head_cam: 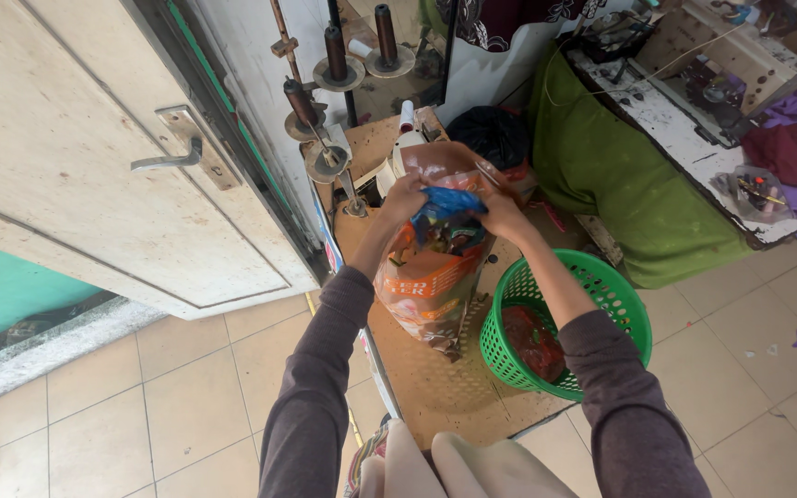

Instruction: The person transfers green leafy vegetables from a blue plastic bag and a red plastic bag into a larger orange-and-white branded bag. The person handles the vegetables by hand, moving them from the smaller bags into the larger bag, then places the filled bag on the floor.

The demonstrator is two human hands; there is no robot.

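Fingers of both hands are clamped on a crumpled blue cloth (447, 202) at the mouth of a large orange-brown plastic bag (433, 277), just above the middle of the frame. Left hand (405, 198) pinches the cloth's left end together with the bag's rim; right hand (502, 214) pinches the right end the same way. Whether the cloth lies partly inside the bag cannot be told. Dark scraps show through the bag's upper part. It hangs over a wooden table (435, 383) in the lower centre. Just right of the bag, a green mesh basket (612, 293) stands on the table's edge with red material (532, 339) inside. Thread cones on stands (336, 57) rise in the upper centre, and a pale door (94, 138) fills the upper left.
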